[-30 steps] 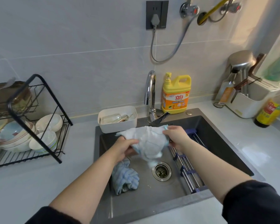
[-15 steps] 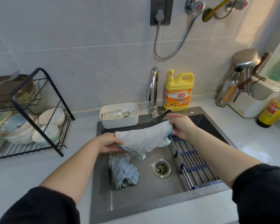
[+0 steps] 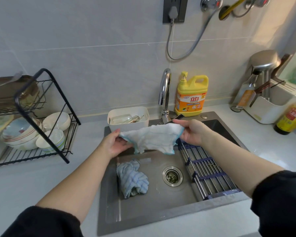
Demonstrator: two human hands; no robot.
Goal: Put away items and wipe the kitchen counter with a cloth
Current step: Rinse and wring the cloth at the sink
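Left hand (image 3: 115,143) and right hand (image 3: 193,132) each have their grip pinched on a corner of the white cloth (image 3: 152,139), stretched above the sink (image 3: 161,222): cloth readied, I'd say, next carried onto the tabletop (image 3: 41,185) for wiping.

Bright daylight from right; wide-angle warping

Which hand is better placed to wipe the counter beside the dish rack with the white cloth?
Probably left. The left hand pinches the cloth on the rack side; the right hand holds the far corner.
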